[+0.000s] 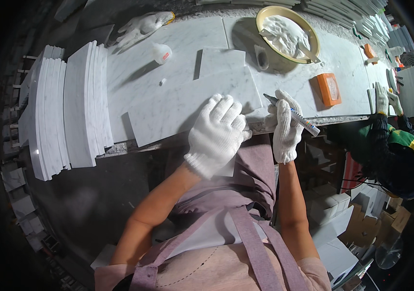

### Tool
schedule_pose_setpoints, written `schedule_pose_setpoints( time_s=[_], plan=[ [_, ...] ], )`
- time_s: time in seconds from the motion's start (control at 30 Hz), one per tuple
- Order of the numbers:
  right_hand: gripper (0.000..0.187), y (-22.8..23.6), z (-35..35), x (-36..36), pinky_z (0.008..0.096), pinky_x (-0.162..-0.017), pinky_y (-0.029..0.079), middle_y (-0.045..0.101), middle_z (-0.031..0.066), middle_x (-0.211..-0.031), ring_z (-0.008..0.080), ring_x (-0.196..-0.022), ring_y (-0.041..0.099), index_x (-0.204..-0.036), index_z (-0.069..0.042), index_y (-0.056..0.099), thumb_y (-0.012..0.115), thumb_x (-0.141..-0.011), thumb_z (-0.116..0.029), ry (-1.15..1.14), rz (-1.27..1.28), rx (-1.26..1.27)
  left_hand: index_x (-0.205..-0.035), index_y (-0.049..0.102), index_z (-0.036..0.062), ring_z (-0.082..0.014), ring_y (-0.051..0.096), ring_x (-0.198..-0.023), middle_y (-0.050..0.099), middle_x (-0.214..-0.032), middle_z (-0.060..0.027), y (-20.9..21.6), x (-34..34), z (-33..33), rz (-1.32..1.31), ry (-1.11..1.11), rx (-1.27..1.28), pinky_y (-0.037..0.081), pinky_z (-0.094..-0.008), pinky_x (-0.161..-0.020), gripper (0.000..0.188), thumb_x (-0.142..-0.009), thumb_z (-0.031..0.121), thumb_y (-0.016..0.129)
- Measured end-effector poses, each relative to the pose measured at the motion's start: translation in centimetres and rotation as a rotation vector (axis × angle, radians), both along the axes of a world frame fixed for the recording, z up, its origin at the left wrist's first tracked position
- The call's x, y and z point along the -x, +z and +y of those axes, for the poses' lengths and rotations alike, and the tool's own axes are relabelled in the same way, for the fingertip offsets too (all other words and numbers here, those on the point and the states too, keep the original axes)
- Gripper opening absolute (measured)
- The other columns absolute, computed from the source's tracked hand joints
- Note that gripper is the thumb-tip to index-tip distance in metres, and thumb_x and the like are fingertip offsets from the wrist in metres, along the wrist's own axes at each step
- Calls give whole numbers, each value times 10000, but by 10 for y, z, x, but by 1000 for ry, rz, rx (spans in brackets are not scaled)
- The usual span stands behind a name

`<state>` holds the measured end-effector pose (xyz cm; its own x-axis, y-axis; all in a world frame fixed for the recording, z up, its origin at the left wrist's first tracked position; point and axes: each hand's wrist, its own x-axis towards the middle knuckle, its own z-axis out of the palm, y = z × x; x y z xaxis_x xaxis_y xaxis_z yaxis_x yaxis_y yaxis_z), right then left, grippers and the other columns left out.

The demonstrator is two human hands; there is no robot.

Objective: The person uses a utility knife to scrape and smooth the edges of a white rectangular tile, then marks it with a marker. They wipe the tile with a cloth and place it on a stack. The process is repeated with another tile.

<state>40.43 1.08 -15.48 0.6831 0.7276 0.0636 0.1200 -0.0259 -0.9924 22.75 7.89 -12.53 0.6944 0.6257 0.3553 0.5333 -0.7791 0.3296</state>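
My left hand [216,133], in a white knit glove, rests with its fingers stretched out over the near edge of a large marble tile [182,99]. A pale flat corner [227,168] shows below that glove; I cannot tell whether it touches the hand. Just to the right, my gloved right hand [288,128] is closed around a marker pen [306,122]. The pen's white barrel slants down to the right, and its dark end points up-left toward the tile. A smaller marble piece [224,61] lies on the large tile's far side.
Marble tiles [83,104] stand stacked at the left. Along the back are a spare glove [144,28], a small white bottle [161,53] and a bowl of white paste [287,36] with a scraper. An orange block [329,89] lies right. A co-worker's gloved hands [386,99] show far right.
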Motion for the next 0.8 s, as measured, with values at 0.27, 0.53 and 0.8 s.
schedule_pose_setpoints(
  time_s=[0.27, 0.53, 0.8],
  plan=[
    [312, 36, -17, 14, 255, -478, 434, 649, 74, -759, 94, -512, 506, -1247, -13, 650, 611, -1093, -282, 56, 431, -43, -1077, 714, 87, -331, 587, -1304, 686, -1280, -94, 12, 17, 3, -128, -66, 63, 472, -500, -1138, 370, -795, 296, 831],
    [432, 56, -41, 23, 268, -441, 427, 654, 103, -698, 131, -482, 535, -1181, 4, 672, 658, -1053, -408, 176, 483, 58, -1145, 736, 100, -313, 596, -1292, 703, -1264, -81, 22, 21, -14, -189, -23, 174, 433, -476, -1176, 353, -835, 259, 792],
    [461, 62, -61, 14, 262, -457, 482, 684, 100, -772, 133, -533, 609, -1142, -4, 668, 747, -979, -428, 342, 375, 145, -1206, 721, 149, -322, 702, -1051, 747, -1064, -100, 34, 22, -36, -139, -87, 363, 560, -437, -923, 313, -904, 232, 737]
  ],
)
